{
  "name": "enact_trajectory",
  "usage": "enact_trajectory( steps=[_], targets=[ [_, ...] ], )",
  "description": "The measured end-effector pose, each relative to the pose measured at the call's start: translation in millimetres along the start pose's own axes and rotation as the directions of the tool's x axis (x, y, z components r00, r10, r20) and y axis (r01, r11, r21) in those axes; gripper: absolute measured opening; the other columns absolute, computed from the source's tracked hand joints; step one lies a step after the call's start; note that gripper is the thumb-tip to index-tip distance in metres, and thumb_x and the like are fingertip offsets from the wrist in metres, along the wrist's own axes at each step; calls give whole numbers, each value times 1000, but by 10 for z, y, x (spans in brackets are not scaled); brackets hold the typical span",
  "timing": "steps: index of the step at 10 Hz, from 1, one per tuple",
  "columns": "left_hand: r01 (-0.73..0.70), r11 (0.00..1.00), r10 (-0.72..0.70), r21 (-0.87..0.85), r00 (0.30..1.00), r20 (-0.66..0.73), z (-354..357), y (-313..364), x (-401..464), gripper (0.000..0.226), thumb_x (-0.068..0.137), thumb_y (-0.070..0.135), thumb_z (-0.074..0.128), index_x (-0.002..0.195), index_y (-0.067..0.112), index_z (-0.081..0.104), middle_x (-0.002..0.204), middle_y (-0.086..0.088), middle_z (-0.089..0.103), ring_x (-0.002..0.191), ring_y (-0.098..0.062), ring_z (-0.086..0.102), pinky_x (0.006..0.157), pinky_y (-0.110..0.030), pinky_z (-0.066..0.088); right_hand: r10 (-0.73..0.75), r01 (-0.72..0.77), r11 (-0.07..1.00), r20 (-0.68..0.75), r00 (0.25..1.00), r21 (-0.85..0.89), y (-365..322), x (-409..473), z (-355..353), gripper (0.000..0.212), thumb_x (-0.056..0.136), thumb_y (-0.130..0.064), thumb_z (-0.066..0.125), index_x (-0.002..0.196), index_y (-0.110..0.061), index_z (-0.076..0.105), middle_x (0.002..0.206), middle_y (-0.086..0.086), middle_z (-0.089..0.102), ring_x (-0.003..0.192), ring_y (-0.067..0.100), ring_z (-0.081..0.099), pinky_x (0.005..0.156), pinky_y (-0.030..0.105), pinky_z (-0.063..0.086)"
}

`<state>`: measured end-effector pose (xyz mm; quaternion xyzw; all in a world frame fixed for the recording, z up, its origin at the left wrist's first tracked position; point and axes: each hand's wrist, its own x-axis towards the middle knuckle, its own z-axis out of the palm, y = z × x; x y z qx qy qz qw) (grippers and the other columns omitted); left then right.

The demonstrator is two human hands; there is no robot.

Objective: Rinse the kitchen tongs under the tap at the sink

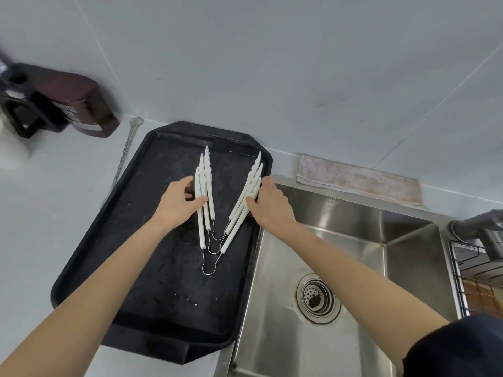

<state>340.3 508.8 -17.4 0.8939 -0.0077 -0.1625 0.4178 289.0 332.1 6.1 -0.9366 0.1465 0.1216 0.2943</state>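
Three white kitchen tongs (209, 213) with wire spring loops lie nested in a V on a wet black tray (152, 268) left of the sink. My left hand (181, 204) pinches the left arms of the tongs between thumb and fingers. My right hand (268, 202) holds the right arms at the tray's right edge. The steel sink (353, 268) with its drain strainer (317, 297) lies to the right. The dark tap (479, 227) shows at the right edge, with no water visible.
A pinkish folded cloth (359, 180) lies behind the sink against the wall. A twisted metal spoon (125, 151) lies left of the tray. A dark brown jug (62, 104) stands at back left. A wire rack (473, 276) sits right of the sink.
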Motion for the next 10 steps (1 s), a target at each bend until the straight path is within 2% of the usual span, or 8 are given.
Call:
enact_trajectory(
  steps=[1,2,3,4,5,7,8,10],
  targets=[
    [-218,919,220,329,975,34,83,-57,-103,72,89,31,53,146,8,15,155,-17,14,141,-31,17,114,-41,17,-310,272,923,-108,945,-272,171,-109,157,63,91,-35,46,144,-9,22,149,15,27,136,32,29,106,41,30],
    [-282,818,262,501,959,110,187,-119,-161,76,93,42,37,146,7,-5,157,-14,-9,145,-26,-7,116,-41,-2,-397,349,861,-60,916,-371,258,-157,257,72,91,-47,39,148,-13,13,158,12,8,146,28,4,117,46,2],
    [-294,773,222,562,955,194,313,-194,-181,69,96,44,19,141,11,-21,154,-10,-24,138,-15,-27,113,-38,-16,-397,359,828,0,918,-431,351,-145,376,74,90,-57,28,149,-19,5,159,6,-3,146,22,-7,111,43,-17],
    [-316,758,241,570,949,205,332,-208,-147,66,96,42,18,137,12,-25,153,-12,-25,133,-13,-32,111,-36,-18,-380,341,837,-5,925,-428,366,-108,419,73,90,-59,25,149,-21,4,159,5,-4,146,20,-8,109,42,-19],
    [-332,712,277,619,942,187,331,-204,-59,68,96,41,20,141,9,-20,154,-15,-24,136,-18,-29,111,-35,-17,-357,314,850,-26,934,-423,345,-44,433,74,89,-61,24,149,-22,5,159,3,-4,146,19,-8,110,43,-17],
    [-324,694,258,643,946,198,302,-183,36,67,96,42,20,145,9,-12,155,-13,-21,142,-24,-21,114,-39,-14,-340,299,849,-17,940,-436,333,29,409,74,89,-61,23,149,-22,3,159,3,-6,146,20,-10,111,44,-17],
    [-311,716,256,625,950,181,287,-176,20,66,96,42,21,145,11,-11,156,-11,-19,143,-24,-20,114,-41,-13,-355,320,847,-4,935,-425,332,-5,387,73,90,-60,25,149,-22,3,159,2,-6,146,20,-9,112,44,-16],
    [-313,696,300,646,944,134,259,-54,-47,68,95,46,23,145,15,-11,156,-9,-17,143,-28,-19,114,-45,-12,-324,275,869,-53,945,-410,407,-66,157,74,89,-60,27,149,-24,1,160,1,-3,146,24,-8,115,48,-10]
  ],
)
